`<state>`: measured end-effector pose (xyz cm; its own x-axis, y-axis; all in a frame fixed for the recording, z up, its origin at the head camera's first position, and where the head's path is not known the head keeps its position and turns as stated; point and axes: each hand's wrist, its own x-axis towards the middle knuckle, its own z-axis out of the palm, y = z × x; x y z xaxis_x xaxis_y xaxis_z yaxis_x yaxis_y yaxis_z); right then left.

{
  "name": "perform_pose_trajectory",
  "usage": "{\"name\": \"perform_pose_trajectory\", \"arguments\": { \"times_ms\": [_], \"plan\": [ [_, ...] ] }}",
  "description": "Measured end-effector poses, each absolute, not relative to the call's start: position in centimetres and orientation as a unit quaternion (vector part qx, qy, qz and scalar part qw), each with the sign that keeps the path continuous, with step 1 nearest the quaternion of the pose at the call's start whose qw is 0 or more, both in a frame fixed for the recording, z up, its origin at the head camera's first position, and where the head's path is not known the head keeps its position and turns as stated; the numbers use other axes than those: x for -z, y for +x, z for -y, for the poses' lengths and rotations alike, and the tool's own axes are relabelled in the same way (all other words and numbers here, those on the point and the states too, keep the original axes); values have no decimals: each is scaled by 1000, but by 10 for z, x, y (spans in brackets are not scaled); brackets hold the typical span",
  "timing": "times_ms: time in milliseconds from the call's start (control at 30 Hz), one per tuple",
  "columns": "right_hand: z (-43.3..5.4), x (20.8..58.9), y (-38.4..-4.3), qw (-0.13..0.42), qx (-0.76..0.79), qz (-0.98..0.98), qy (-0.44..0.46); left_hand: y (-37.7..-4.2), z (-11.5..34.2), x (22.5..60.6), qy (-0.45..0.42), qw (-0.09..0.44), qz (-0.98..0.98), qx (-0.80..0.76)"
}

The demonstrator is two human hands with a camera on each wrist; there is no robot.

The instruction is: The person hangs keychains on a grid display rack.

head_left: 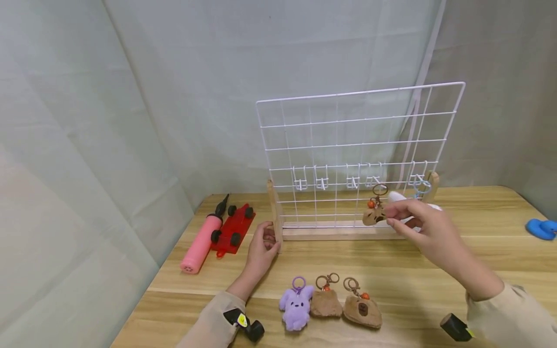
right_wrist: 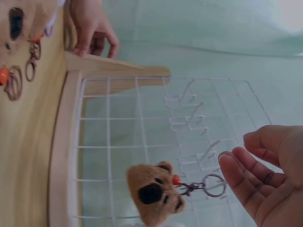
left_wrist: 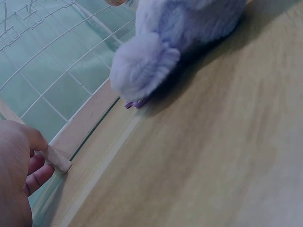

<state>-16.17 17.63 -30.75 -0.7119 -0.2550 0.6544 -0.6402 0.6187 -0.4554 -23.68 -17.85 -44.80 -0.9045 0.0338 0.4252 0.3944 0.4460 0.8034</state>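
Observation:
A white wire grid rack stands in a wooden base, with several white hooks along one row. My left hand grips the front end of the base's left wooden foot, fingers curled under it. A brown plush bear keychain hangs in front of the grid, its ring at a hook. Beside it is my right hand, with thumb and fingers apart from the keychain in the right wrist view. Behind that hand, a white plush with a blue ring hangs from the rightmost hook, partly hidden.
In front lie a purple bunny keychain and two brown plush keychains, one beside the other. At left are a pink hand pump and an upturned red toy car. A blue toy sits far right.

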Motion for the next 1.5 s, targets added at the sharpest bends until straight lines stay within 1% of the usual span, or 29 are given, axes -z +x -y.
{"name": "perform_pose_trajectory", "arguments": {
  "times_ms": [200,400,667,867,1200,1500],
  "plan": [
    [-171,321,-159,254,-374,851,268,-237,179,447,-131,179,832,509],
    [-165,333,-157,244,-374,851,275,-237,179,447,-126,176,833,509],
    [-156,353,-153,209,-374,861,274,-237,177,447,-126,176,830,514],
    [-150,368,-153,175,-372,868,277,-236,178,446,-124,174,830,516],
    [-143,387,-157,129,-367,866,314,-235,177,447,-122,169,830,518],
    [-140,400,-167,65,-339,880,327,-236,177,447,-124,175,829,517]
  ]
}}
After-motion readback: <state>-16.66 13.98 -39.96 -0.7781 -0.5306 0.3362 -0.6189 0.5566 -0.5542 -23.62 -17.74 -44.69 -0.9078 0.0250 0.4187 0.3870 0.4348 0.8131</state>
